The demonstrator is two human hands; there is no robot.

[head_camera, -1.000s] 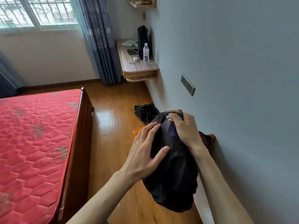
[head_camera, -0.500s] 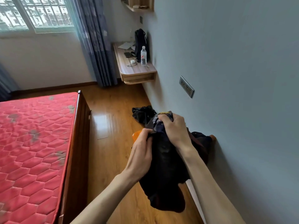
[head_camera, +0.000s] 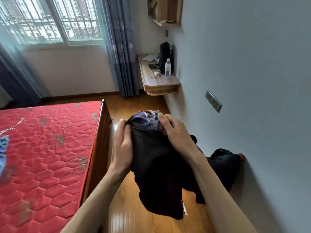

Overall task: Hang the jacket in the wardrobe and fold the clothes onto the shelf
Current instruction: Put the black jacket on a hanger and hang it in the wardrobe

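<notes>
A dark garment (head_camera: 156, 165) with a purple patterned lining at its top hangs in front of me above the wooden floor. My left hand (head_camera: 122, 143) grips its upper left edge and my right hand (head_camera: 175, 132) grips its upper right edge beside the lining. More dark clothing (head_camera: 222, 163) lies heaped against the wall, low on the right. A piece of blue cloth (head_camera: 3, 147) shows at the left edge on the mattress. No wardrobe is in view.
A bed with a red quilted mattress (head_camera: 47, 152) and wooden frame fills the left. A wall-mounted desk (head_camera: 159, 81) carries a water bottle (head_camera: 167, 68) and a black bag (head_camera: 165, 56). The grey wall with a socket plate (head_camera: 213, 100) runs along the right.
My left hand went from lying flat on the garment to gripping its edge. Both hands lifted the garment and spread its top, showing the purple lining. My view rose and turned left.
</notes>
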